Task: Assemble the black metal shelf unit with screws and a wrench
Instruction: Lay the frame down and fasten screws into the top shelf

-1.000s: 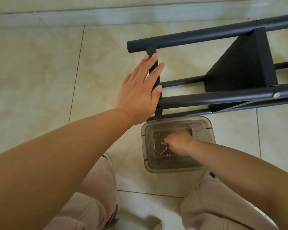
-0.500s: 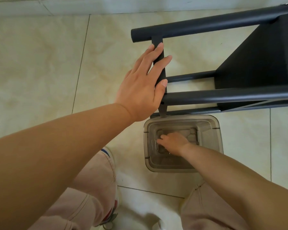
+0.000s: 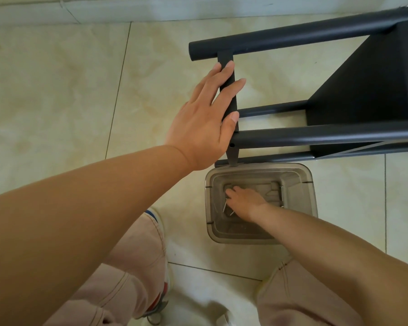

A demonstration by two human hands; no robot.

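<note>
The black metal shelf frame [image 3: 316,135] lies on its side on the tiled floor, with a flat shelf panel [image 3: 368,83] fixed between its tubes. My left hand [image 3: 203,128] rests flat, fingers straight, on the flat cross bar [image 3: 229,92] at the frame's end. My right hand [image 3: 243,201] reaches down into a clear plastic container [image 3: 309,191], fingers stretched along its bottom. Two thin metal screws [image 3: 225,206] show just beside its fingers. No wrench is visible.
The container stands on the floor right against the frame's lowest tube. My knees in light trousers and a shoe [image 3: 156,217] are below it. A wall skirting [image 3: 127,10] runs along the top. Bare tiles [image 3: 57,90] stretch to the left.
My right hand has slid to the left across the container's bottom. My left hand has stayed on the cross bar. The view has shifted slightly.
</note>
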